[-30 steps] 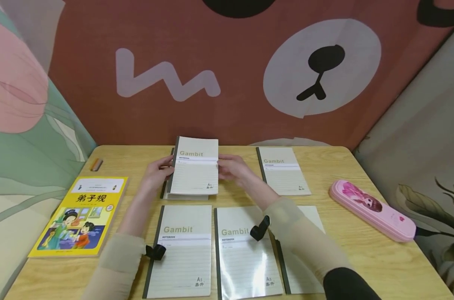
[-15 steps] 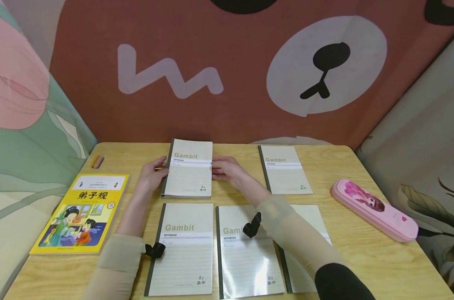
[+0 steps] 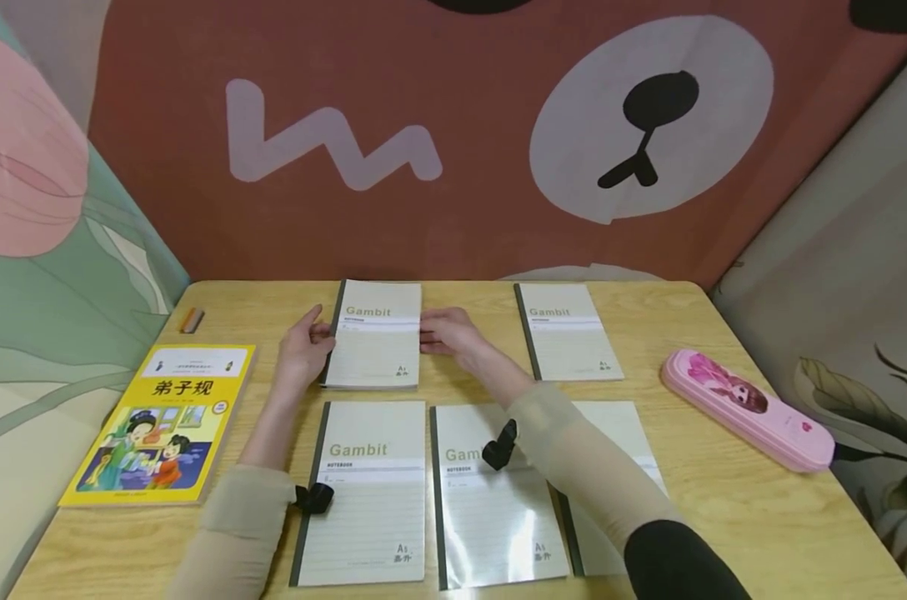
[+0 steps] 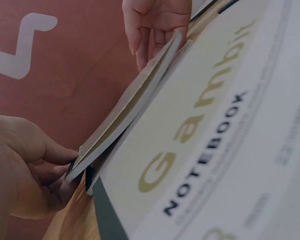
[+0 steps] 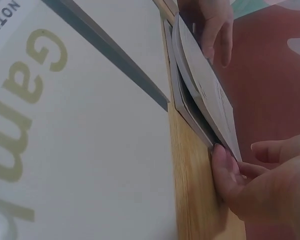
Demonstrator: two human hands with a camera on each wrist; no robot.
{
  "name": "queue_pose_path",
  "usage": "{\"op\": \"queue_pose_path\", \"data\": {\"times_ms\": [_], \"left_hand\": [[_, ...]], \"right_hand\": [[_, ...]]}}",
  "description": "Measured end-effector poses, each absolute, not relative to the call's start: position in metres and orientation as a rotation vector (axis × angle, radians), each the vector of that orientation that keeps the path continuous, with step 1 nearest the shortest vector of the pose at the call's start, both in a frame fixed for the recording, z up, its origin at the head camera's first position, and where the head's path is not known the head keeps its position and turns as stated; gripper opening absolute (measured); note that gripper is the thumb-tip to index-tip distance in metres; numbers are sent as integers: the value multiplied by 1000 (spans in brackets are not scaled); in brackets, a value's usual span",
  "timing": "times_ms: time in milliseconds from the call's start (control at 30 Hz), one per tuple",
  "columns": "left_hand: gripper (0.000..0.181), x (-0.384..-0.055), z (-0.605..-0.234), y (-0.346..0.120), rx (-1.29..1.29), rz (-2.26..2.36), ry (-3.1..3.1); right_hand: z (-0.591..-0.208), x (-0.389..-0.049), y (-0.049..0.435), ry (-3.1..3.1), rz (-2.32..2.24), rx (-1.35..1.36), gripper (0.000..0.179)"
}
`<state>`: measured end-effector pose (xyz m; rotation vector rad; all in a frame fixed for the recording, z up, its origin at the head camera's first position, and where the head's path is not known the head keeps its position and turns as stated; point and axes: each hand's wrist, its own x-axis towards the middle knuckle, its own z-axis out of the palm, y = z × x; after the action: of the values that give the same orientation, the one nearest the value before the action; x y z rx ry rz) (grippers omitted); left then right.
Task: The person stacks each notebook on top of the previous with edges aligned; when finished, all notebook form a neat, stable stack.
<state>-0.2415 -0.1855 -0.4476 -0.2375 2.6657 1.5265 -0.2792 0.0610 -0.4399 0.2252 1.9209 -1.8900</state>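
Note:
A white Gambit notebook point(image 3: 376, 337) with a dark spine lies over another on the wooden table's far side. In both wrist views a gap shows between the upper notebook point(image 4: 125, 110) and the one beneath point(image 5: 182, 102). My left hand point(image 3: 305, 346) grips its spine side; in the left wrist view thumb and fingers pinch the corner. At the opposite edge my right hand point(image 3: 453, 337) holds the same notebook by its side. The right wrist view shows that hand point(image 5: 270, 182) with fingertips at the notebook's corner.
Nearer stand a left notebook point(image 3: 363, 517), a shiny middle one point(image 3: 491, 533) and a right one point(image 3: 611, 433) partly under my forearm. Another notebook point(image 3: 569, 333) lies at back right. A yellow book point(image 3: 157, 425), an eraser-like block point(image 3: 192, 321) and a pink case point(image 3: 749, 408) flank them.
Both hands have brought the upper notebook down and slightly left, so it now covers the one beneath in line. My left index finger has lifted a little.

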Motion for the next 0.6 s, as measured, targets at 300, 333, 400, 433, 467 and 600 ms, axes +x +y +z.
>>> {"op": "queue_pose_path", "data": {"times_ms": [300,333,400,433,467,600], "left_hand": [[63,-238,-442,-184,-263,1445,2714],[63,-238,-442,-183,-265,1437,2713],[62,-238,-441,-182,-267,1423,2716],[62,-238,-442,-182,-265,1417,2721],[62,-238,-442,-181,-268,1412,2724],[61,-239,-443,-181,-273,1406,2734]], "right_hand": [[-439,-279,61,1928,-1880,226,41],[-439,-279,61,1932,-1878,224,40],[-440,-279,62,1939,-1876,220,39],[-440,-280,62,1944,-1875,219,39],[-441,-280,63,1951,-1873,217,38],[-442,-280,62,1994,-1860,209,36]]}}
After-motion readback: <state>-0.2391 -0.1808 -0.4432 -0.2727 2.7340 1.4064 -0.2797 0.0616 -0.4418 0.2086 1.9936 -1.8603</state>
